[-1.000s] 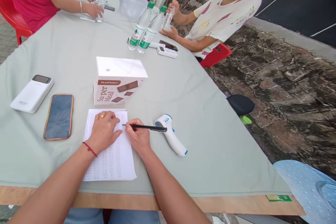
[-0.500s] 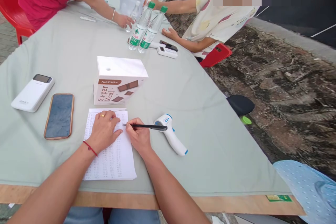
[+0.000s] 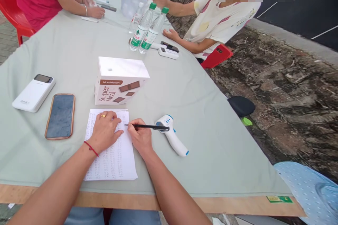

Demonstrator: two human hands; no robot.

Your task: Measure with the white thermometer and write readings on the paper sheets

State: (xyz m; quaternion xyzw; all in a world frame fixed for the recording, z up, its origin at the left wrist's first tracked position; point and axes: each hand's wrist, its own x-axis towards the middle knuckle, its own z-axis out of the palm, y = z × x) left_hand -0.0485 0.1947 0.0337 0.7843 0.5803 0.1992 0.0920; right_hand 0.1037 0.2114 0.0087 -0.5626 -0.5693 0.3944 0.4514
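A small stack of paper [image 3: 116,161] covered in columns of handwriting lies on the table in front of me. My left hand [image 3: 107,130] rests on its upper half, fingers spread and slightly bent, with nothing held. In my right hand [image 3: 141,135] is a black pen [image 3: 151,127], gripped near its tip, which points at the right part of the page. Just behind the paper stands a white and brown carton [image 3: 121,82]. To the right of the pen lies a white infrared thermometer [image 3: 174,139].
On the left are a phone [image 3: 60,116] and a white power bank [image 3: 34,93]. Water bottles [image 3: 144,31] stand farther back, before a translucent tub [image 3: 130,3]. Several people sit around the cloth-covered table [image 3: 211,154]. A blue stool [image 3: 308,190] is at right.
The person in pink has drawn an arm back from the bottles to the left. The person on the right has raised a hand slightly near the tub. My hands look almost unchanged.
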